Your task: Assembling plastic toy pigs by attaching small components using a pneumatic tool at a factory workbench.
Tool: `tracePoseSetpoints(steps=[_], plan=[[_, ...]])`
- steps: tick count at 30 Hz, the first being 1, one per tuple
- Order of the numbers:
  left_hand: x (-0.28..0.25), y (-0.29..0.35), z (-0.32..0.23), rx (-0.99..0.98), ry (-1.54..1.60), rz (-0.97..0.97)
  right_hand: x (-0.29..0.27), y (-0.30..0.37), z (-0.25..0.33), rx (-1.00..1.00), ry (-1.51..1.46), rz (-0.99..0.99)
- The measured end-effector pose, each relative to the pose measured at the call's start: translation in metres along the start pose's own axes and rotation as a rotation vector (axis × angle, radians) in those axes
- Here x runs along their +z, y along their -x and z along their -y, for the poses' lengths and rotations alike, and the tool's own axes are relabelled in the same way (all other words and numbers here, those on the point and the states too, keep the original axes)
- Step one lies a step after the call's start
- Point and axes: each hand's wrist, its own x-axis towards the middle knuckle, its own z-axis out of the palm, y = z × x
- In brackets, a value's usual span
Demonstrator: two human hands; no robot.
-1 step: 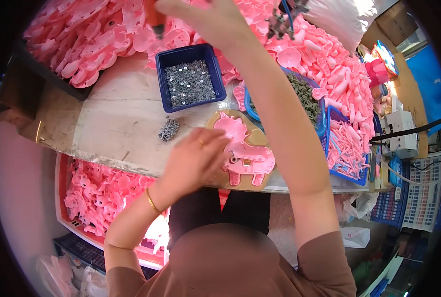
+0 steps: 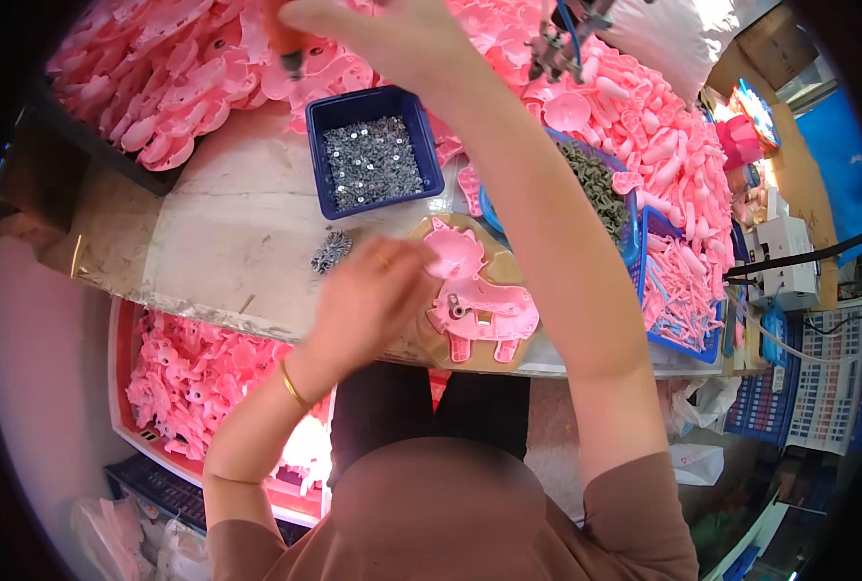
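A pink animal-shaped plastic shell half (image 2: pixel 497 308) lies hollow side up in a tan fixture (image 2: pixel 431 351) at the table's front edge. A small metal piece (image 2: pixel 457 308) sits inside it. My left hand (image 2: pixel 368 295), smeared by motion, is just left of the shell; what its fingers hold, if anything, is hidden. Beyond it lies a small cluster of screws (image 2: pixel 332 252). My right hand (image 2: pixel 402 39) reaches to the upper edge, closed on an orange screwdriver (image 2: pixel 284 39) with a dark tip; the frame cuts off part of both.
A dark blue bin (image 2: pixel 326 198) of small screws stands behind the cluster. Pink parts (image 2: pixel 160 77) are heaped across the back. At right are a blue basket (image 2: pixel 678 349) of thin pink pieces and a tub of dark greenish parts (image 2: pixel 595 189). A red crate (image 2: pixel 121 387) sits below left.
My left hand has drawn up and away from the shell, uncovering more of the metal piece. My right hand and the screwdriver have shifted slightly left.
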Motion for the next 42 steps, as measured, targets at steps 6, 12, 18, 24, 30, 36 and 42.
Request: tracePoseSetpoints(steps=[6, 12, 18, 24, 30, 36, 42], plan=[[-0.002, -0.056, 0.067, -0.146, -0.354, 0.026, 0.055, -0.011, 0.027, 0.011, 0.535, 0.086], [0.015, -0.084, 0.115, -0.261, -0.316, 0.253, 0.095, 0.011, 0.018, -0.07, -0.491, 0.505], [0.01, -0.075, 0.084, -0.151, -0.313, 0.236, 0.092, 0.029, 0.025, -0.185, 0.086, 0.297], [0.018, -0.061, 0.081, -0.094, -0.376, -0.112, 0.068, 0.018, 0.025, -0.168, -0.095, 0.223], [0.017, -0.032, 0.064, 0.129, -0.472, -0.245, 0.057, 0.05, 0.06, -0.357, 0.927, -0.104], [0.015, 0.004, 0.034, 0.071, -0.316, -0.231, -0.011, 0.073, 0.052, 0.501, -0.283, 0.337], [0.024, 0.014, 0.012, -0.015, 0.044, -0.216, -0.019, 0.121, 0.031, 0.192, -0.304, 0.112]])
